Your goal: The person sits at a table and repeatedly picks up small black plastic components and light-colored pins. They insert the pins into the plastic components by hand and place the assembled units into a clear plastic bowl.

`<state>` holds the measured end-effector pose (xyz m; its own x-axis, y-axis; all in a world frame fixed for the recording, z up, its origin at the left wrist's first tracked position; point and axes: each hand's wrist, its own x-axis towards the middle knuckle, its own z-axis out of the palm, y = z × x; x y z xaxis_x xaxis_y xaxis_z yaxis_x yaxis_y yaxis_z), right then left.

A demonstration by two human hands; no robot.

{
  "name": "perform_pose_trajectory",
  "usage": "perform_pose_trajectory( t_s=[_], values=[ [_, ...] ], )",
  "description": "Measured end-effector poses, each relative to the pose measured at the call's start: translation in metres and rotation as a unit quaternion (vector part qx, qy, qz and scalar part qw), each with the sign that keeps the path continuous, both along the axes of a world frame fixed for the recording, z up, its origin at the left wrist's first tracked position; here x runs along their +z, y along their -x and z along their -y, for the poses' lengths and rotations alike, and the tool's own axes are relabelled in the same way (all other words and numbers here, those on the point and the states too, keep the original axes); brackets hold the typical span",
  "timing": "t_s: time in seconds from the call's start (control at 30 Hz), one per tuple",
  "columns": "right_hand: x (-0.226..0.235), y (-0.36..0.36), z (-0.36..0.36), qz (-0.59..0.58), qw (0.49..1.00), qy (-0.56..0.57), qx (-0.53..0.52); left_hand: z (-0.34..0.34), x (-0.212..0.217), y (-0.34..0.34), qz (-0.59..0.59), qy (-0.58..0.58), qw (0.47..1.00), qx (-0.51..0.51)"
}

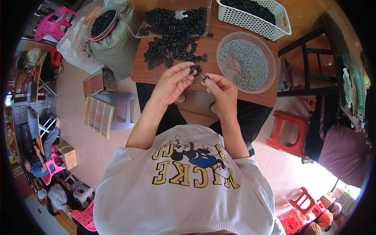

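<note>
Both hands raised just above the near edge of the brown wooden tabletop [156, 70]. Left hand [172, 82] pinches a small black plastic ring-shaped part [192, 69] at its fingertips; right hand [223, 89] pinches a tiny dark piece [206, 78] between thumb and forefinger, close beside the left. A heap of loose black plastic parts [172, 35] lies just beyond. To the right, a round clear plastic dish of small grey metal pins [244, 62]. A white perforated plastic basket [254, 19] sits at the far right corner.
</note>
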<state>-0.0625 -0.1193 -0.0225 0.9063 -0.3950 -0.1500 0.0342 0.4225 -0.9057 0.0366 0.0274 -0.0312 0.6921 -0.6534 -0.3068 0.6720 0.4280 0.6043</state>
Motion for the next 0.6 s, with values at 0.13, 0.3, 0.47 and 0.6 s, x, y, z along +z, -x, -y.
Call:
perform_pose_trajectory(
  t_s=[0.13,0.3,0.47,0.6],
  values=[
    [0.000,-0.005,0.001,0.018,0.998,-0.009,0.051,0.006,-0.001,0.011,-0.018,0.016,1.000,0.000],
    [-0.004,-0.002,-0.003,-0.010,0.991,0.084,0.101,0.007,-0.005,0.012,0.028,0.005,1.000,0.002],
    [0.000,-0.003,-0.007,-0.009,0.997,0.049,0.066,0.007,-0.002,0.012,0.027,0.007,0.999,0.019],
    [0.001,-0.005,-0.004,-0.011,0.999,0.033,0.018,0.003,-0.001,0.014,0.017,-0.005,1.000,0.023]
  ],
)
